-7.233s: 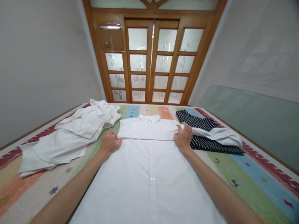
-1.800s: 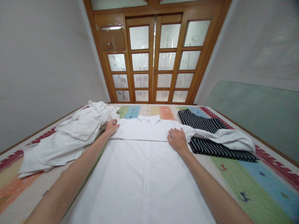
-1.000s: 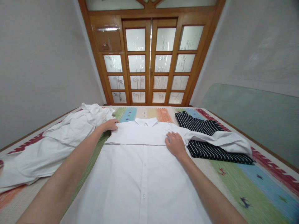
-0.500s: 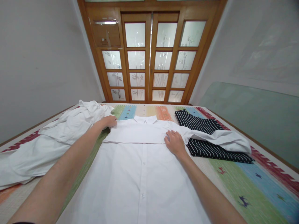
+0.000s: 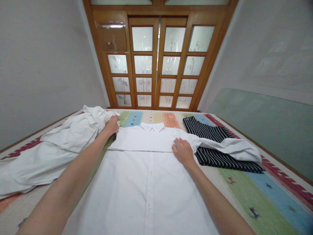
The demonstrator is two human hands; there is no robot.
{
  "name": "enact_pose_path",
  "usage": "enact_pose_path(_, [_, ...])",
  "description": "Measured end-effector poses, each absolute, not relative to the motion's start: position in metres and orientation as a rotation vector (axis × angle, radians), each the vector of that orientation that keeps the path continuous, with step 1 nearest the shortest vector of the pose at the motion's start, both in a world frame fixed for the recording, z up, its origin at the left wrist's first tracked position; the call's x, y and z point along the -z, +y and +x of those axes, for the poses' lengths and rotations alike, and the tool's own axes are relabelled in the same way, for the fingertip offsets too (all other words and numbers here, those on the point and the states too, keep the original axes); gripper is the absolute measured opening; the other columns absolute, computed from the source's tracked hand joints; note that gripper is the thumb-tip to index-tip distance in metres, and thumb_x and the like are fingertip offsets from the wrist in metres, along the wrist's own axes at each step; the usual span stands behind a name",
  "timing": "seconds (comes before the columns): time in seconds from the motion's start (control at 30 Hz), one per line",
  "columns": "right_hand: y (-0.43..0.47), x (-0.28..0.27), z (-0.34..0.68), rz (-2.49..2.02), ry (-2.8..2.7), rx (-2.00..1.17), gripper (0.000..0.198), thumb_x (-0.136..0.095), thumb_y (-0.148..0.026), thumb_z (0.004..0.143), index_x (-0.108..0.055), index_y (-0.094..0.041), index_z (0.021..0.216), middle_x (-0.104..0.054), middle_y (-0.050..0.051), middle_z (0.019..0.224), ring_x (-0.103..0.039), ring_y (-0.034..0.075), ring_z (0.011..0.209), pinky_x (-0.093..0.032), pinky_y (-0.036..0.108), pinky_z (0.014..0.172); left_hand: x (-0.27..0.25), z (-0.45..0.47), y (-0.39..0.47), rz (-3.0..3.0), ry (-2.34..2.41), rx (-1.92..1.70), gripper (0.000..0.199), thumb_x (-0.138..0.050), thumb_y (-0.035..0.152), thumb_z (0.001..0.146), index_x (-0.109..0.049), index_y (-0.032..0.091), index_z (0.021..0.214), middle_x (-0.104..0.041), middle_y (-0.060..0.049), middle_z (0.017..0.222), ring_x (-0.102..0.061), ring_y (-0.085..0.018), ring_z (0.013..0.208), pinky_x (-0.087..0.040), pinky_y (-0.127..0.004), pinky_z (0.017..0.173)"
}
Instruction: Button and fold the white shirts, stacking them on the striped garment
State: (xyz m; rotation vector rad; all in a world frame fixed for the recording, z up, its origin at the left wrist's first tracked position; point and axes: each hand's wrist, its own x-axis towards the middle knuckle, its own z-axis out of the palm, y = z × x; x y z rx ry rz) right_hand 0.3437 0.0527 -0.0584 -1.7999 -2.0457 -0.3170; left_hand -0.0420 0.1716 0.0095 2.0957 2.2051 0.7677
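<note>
A white button-up shirt [image 5: 132, 182] lies spread in front of me, its collar at the far end. One sleeve is folded straight across the chest below the collar; the other stretches out to the right. My left hand [image 5: 112, 125] is at the shirt's left shoulder edge, fingers curled in on the fabric and partly hidden. On the right of the chest rests my right hand [image 5: 182, 150], fingers spread and slightly bent on the folded sleeve. To the left, close to my left hand, lies a crumpled white garment [image 5: 63, 140].
Under the right sleeve lies a folded black-and-white striped garment [image 5: 210, 129]. A colourful patterned cover [image 5: 234, 195] is spread beneath everything. Wooden doors with glass panes [image 5: 156, 65] stand beyond the far edge. A pale glass-like panel [image 5: 264, 120] leans along the right wall.
My left hand has shifted slightly up and left at the shoulder edge, its fingers more curled. My right hand stays on the chest, and the shirt lies almost as before.
</note>
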Motion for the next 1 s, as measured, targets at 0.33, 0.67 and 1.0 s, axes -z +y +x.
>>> enact_pose_path(0.33, [0.056,0.06,0.344,-1.934,-2.08,0.24,0.045,-0.04,-0.026,0.093,-0.058,-0.007,0.13,-0.045,0.018,0.147,-0.038,0.029,0.138,-0.025,0.04,0.113,0.003,0.024,0.114,2.578,2.07,-0.395,0.026,-0.044,0.023,0.088,-0.064,0.015,0.104,-0.068,-0.012,0.109,-0.059,-0.026,0.11,-0.045,-0.037,0.095])
enact_pose_path(0.67, [0.057,0.056,0.344,-2.094,-2.178,0.135,0.059,-0.03,-0.04,0.098,-0.037,-0.01,0.148,-0.027,0.018,0.157,-0.026,0.031,0.144,-0.017,0.044,0.115,0.055,0.016,0.092,2.491,2.035,-0.19,0.053,-0.029,0.039,0.098,-0.042,0.009,0.14,-0.039,-0.016,0.152,-0.032,-0.029,0.142,-0.026,-0.043,0.114])
enact_pose_path(1.0, [0.053,0.051,0.344,-2.097,-2.239,0.112,0.06,-0.028,-0.044,0.1,-0.035,-0.011,0.149,-0.027,0.019,0.157,-0.027,0.032,0.144,-0.018,0.045,0.114,0.048,0.017,0.091,2.409,2.02,-0.139,0.062,-0.022,0.046,0.098,-0.036,0.009,0.146,-0.03,-0.015,0.156,-0.023,-0.029,0.146,-0.021,-0.044,0.116])
